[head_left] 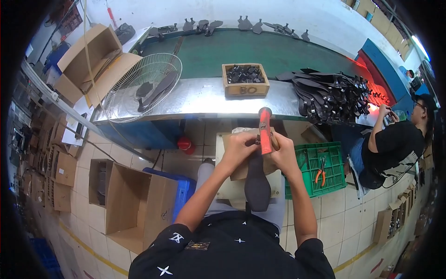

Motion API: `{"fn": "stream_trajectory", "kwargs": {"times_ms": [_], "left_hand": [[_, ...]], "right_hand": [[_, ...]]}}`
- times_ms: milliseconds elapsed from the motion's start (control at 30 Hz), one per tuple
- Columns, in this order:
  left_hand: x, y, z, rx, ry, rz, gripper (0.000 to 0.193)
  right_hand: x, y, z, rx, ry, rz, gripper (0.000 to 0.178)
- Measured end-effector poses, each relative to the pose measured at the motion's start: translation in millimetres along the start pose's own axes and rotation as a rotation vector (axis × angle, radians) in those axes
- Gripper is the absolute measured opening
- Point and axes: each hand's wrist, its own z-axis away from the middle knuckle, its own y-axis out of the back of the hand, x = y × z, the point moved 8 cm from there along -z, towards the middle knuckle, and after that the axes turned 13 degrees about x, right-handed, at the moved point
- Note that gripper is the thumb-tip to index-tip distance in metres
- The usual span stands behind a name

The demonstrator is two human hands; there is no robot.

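A dark shoe sole lies lengthwise over a block between my knees, its broad end toward me. My left hand is closed at the sole's narrow far end, its fingertips pinching there; the small part between them is hard to make out. My right hand is wrapped round the wooden handle of a hammer. The red-orange hammer head hangs above the far end of the sole, partly covering it. Straight ahead on the metal bench edge stands a wooden box of small dark pieces.
Piled dark soles cover the bench at right, beside a seated co-worker. A green crate holds orange-handled pliers. A wire fan guard, a green belt, cardboard boxes and a red bucket surround me.
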Motion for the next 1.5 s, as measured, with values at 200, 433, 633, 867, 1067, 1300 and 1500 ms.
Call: {"fn": "stream_trajectory", "kwargs": {"times_ms": [200,433,633,867,1067,1300,1500], "left_hand": [[17,3,0,-0.016,-0.046,0.054,0.025],[19,5,-5,-0.079,0.112,0.092,0.023],[-8,-3,-3,-0.238,0.219,0.197,0.025],[-9,0,0,-0.176,0.323,0.283,0.023],[-8,-3,-2,-0.185,0.305,0.248,0.024],[-15,-3,4,-0.199,0.367,0.264,0.041],[-2,1,15,-0.125,-0.180,-0.233,0.110]], "right_hand": [[-18,5,3,0.005,0.121,0.114,0.015],[-36,14,2,0.040,0.109,0.189,0.015],[-33,31,50,0.118,-0.551,-0.181,0.028],[-82,43,51,0.163,-0.164,0.075,0.031],[-81,29,48,0.005,-0.131,0.142,0.028],[-75,27,50,0.038,-0.157,0.143,0.026],[-145,72,54,0.306,0.058,0.141,0.035]]}}
